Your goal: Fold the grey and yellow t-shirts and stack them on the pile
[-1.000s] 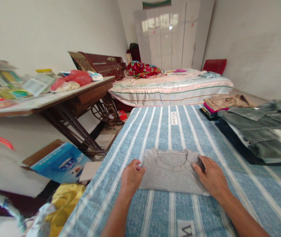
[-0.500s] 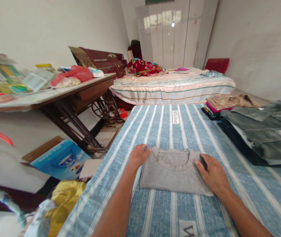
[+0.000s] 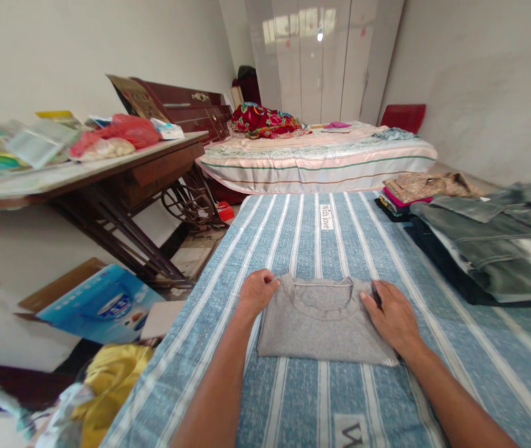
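Note:
A grey crew-neck T-shirt point(image 3: 324, 333), folded into a flat rectangle, lies on a blue-and-white striped bed cover point(image 3: 303, 410) with its neckline away from me. At the far left corner of the shirt, my left hand point(image 3: 257, 291) is closed, thumb and fingers pinching the cloth. My right hand point(image 3: 395, 314) grips the far right corner, its thumb resting on top of the fabric. A narrow dark patch shows between that thumb and the fingers; I cannot make out what it is.
On the right lie folded dark jeans point(image 3: 494, 242) and a small stack of clothes point(image 3: 428, 186). A sewing machine table point(image 3: 120, 165) loaded with bags and boxes stands left. Below it are a blue carton point(image 3: 102, 305) and yellow cloth point(image 3: 111, 386). Another bed point(image 3: 321, 165) is beyond.
The view has shifted slightly, so everything sits a little further left and higher. Both hands remain at the T-shirt's far corners, and its folded shape looks the same.

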Demonstrator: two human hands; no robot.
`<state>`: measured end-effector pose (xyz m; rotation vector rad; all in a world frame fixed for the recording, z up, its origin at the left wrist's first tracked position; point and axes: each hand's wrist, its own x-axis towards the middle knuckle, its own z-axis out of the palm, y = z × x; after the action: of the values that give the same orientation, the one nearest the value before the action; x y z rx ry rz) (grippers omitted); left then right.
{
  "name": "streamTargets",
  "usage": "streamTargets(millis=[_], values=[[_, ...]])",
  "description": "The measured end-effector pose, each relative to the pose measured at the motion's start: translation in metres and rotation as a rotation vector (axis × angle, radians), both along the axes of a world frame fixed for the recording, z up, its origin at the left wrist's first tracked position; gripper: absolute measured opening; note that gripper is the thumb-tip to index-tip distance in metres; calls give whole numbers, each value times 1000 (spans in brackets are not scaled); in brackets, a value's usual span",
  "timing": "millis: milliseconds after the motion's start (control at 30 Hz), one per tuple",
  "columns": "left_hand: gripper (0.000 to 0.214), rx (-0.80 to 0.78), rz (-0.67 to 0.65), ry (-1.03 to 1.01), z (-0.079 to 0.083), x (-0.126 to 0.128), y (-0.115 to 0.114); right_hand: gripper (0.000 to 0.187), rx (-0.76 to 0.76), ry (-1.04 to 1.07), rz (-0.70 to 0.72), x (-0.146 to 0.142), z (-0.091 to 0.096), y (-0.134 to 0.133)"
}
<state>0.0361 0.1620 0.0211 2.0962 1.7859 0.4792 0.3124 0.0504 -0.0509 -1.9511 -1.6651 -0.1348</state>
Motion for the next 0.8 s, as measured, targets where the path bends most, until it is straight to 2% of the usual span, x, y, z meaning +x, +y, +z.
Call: streamTargets(millis=[200,400,600,800], values=[[7,52,13,-3,3,3,-7,51,-39,-31,-30,0,-2,1],[5,75,23,37,1,8,-18,52,34,27,25,7,-5,-4],[8,71,83,33,-1,14,-30,57,-6,35,14,11,-5,-8],[11,109,69,-39,-2,16,-34,66,-33,31,-9,11,-4,-10]])
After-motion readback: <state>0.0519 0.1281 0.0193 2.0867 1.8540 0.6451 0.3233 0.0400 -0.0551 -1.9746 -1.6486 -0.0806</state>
